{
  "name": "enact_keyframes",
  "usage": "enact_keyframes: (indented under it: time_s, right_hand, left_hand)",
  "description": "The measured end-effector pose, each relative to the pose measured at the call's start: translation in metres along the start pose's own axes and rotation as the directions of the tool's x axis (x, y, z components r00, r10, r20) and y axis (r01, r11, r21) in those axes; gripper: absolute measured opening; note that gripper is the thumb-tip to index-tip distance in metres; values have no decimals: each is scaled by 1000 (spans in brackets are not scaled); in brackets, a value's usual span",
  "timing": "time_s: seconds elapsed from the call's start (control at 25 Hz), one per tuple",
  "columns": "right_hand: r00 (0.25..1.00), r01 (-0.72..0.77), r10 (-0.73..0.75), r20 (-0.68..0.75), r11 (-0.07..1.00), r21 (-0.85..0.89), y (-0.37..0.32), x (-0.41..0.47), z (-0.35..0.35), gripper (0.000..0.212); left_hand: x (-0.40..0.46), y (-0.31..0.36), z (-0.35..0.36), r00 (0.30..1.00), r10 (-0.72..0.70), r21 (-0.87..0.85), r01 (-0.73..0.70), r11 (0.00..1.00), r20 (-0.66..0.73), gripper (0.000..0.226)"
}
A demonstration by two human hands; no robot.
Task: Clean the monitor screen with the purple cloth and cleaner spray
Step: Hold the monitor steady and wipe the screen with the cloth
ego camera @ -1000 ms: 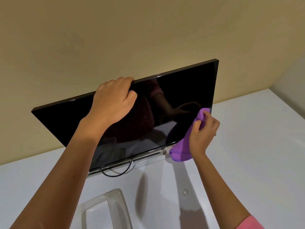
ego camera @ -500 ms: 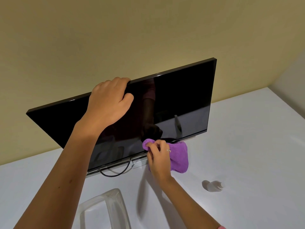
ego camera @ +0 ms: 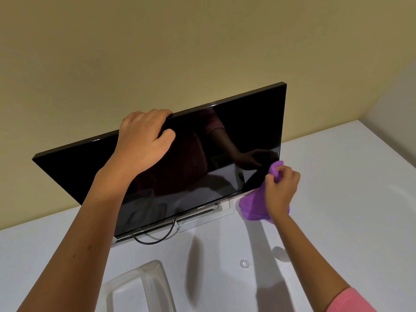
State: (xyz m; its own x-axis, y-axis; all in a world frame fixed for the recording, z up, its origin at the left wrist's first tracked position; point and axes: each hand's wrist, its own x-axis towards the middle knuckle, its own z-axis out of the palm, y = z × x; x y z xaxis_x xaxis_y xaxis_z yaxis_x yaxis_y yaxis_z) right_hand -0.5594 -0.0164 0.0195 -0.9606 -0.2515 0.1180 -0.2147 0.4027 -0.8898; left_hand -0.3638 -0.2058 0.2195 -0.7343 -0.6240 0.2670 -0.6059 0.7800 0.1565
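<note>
Head view: left hand point(ego camera: 144, 140) curls over the top edge of the flat black glossy monitor point(ego camera: 236, 143), fingers behind, thumb on the front, steadying it. Right hand point(ego camera: 280, 188) is closed around a bunched purple microfibre cloth point(ego camera: 252, 206), w/ the cloth's upper tip at the screen's lower right corner and the rest hanging below the hand toward the white counter point(ego camera: 349, 199). A small clear spray bottle point(ego camera: 279, 253) lies on the counter just inside the right forearm (partly hidden by it).

To wipe well, I'd judge: keep the left hand's hold firm so the panel doesn't rock, spread the cloth flatter under the fingers, use light even strokes along the right edge & bottom bezel, overlapping passes, no hard pressing on the panel.
</note>
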Motion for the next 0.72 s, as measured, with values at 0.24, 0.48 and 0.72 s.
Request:
enact_keyframes:
  time_s: [0.24, 0.48, 0.72]
  right_hand:
    - [1000, 23, -21, -11, 990, 141, -30, 24, -13, 15]
    - [920, 386, -371, -131, 914, 124, -92, 61, -20, 31]
    - [905, 414, -419, -72, 907, -71, -57, 43, -9, 30]
  left_hand:
    - [-5, 4, -3, 999, -26, -21, 27, 999, 36, 53]
    - [-4, 4, -3, 999, -30, -8, 31, 999, 34, 52]
    - [-3, 6, -3, 999, -43, 4, 43, 999, 33, 52]
